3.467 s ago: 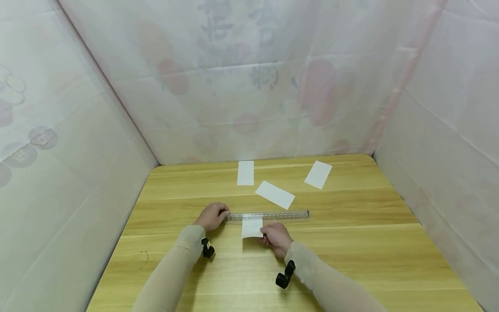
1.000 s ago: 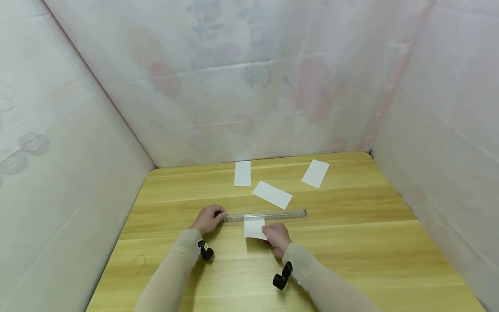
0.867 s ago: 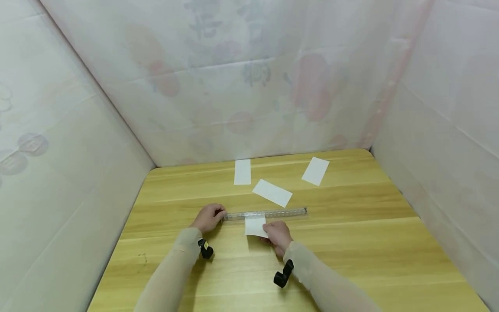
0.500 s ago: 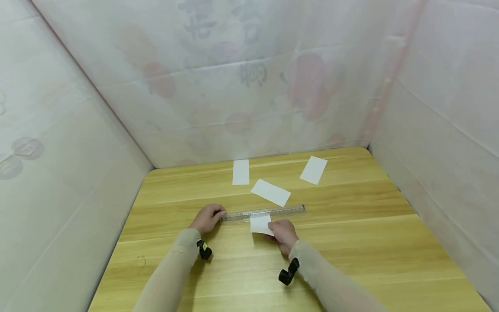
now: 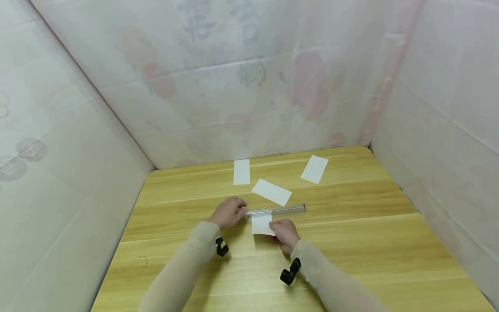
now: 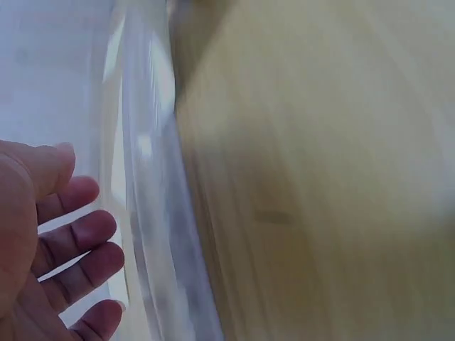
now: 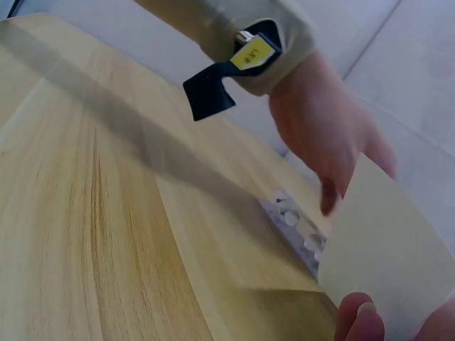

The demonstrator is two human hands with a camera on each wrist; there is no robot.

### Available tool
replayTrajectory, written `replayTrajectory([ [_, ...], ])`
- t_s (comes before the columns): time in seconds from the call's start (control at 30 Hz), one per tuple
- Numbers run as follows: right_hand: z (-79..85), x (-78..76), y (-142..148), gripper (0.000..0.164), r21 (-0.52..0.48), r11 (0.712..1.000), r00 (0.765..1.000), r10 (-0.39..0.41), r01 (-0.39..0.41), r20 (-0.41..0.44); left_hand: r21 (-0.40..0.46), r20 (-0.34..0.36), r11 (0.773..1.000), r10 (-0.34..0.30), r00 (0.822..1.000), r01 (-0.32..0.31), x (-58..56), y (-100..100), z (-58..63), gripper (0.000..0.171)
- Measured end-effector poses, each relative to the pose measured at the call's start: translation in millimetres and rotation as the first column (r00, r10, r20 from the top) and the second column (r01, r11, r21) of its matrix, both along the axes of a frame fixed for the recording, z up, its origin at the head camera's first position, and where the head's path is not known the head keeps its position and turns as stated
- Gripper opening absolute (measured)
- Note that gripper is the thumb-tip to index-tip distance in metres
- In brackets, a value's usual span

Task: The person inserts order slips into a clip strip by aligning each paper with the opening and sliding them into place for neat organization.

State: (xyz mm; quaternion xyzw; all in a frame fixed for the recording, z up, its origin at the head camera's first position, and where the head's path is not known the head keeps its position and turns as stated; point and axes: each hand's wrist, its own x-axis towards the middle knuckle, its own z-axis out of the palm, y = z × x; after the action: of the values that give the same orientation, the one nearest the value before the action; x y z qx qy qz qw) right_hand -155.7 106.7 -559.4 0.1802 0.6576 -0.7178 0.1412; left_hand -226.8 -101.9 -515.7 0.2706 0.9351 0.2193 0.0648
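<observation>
My right hand (image 5: 286, 234) pinches the lower right corner of a white paper card (image 5: 261, 224). The card's far edge meets a long clear plastic strip, like a ruler (image 5: 288, 209), with a row of rounded shapes along it; I cannot tell whether the edge lies under it. In the right wrist view the card (image 7: 387, 249) bends upward from my fingertips. My left hand (image 5: 229, 212) hovers over the strip's left part. Its fingers, loosely bent in the left wrist view, pinch nothing beside the blurred clear strip (image 6: 160, 227).
Three more white paper cards lie farther back: one by the rear edge (image 5: 241, 172), one slanted behind the strip (image 5: 271, 192), one at the right (image 5: 314, 169). The wooden table (image 5: 351, 242) meets pale printed cloth walls (image 5: 218, 108) on three sides.
My left hand has let go of the strip's left end and moved right along it. Earlier, my right hand shifted the card slightly right, still pinching it; the strip's right end tilted slightly away.
</observation>
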Motion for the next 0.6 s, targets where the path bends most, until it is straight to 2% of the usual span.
replayTrajectory([
  [0.1,-0.3,0.0,1,0.024,0.026,1.000,1.000,0.006,-0.006,-0.006,0.009,-0.004,0.999,-0.039,0.999,0.039,0.1,21,-5.6,0.029],
  [0.17,0.2,-0.2,0,0.026,0.061,0.998,1.000,0.018,-0.016,-0.019,0.028,0.000,0.999,-0.046,0.999,0.046,-1.0,28,-11.8,0.028],
  [0.3,2.2,0.8,0,0.033,0.152,0.988,0.999,0.047,-0.043,-0.021,0.078,0.034,0.997,-0.013,0.999,0.010,-2.0,31,-21.0,0.024],
  [0.43,3.2,1.8,3,0.029,0.169,0.985,0.999,0.047,-0.044,-0.010,0.127,0.055,0.992,0.002,0.999,-0.009,-2.2,31,-26.2,0.022],
  [0.6,5.4,1.3,8,0.026,0.172,0.984,0.999,0.051,-0.048,-0.014,0.148,0.054,0.989,0.016,0.998,-0.024,-2.6,32,-29.7,0.019],
])
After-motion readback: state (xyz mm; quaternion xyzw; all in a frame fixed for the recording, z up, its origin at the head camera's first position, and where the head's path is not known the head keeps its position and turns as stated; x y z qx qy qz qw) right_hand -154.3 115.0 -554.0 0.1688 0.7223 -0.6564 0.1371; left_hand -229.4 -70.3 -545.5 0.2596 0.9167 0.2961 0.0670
